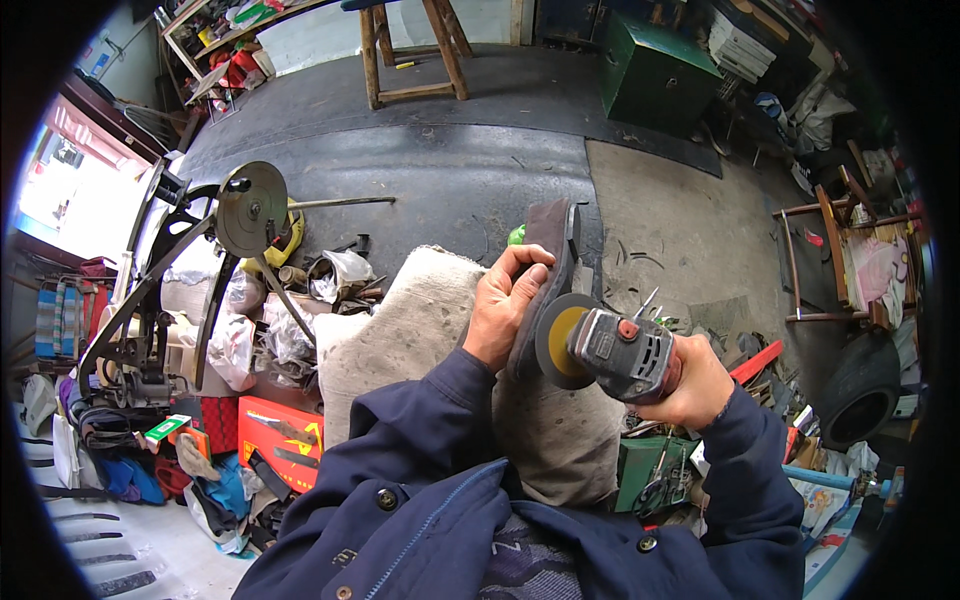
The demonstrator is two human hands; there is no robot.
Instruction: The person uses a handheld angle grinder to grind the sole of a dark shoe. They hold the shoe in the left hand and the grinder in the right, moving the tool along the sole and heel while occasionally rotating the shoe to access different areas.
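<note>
A grey, stained cloth [400, 335] spreads over the lap, partly covered by the sleeves. On the left stands a dark metal machine [252, 212] with a round wheel, its base lost among bags. Far off, a wooden stool [447, 50] is cut off at the top edge. The grinder [620, 350] is on the right, its handle mostly hidden by the right hand [695, 385], closed around it. Above the cloth, the left hand [505, 310] pinches a dark shoe sole [563, 262] — thumb in view, some fingertips hidden. The disc [562, 340] overlaps the sole's near end — contact is hard to tell.
</note>
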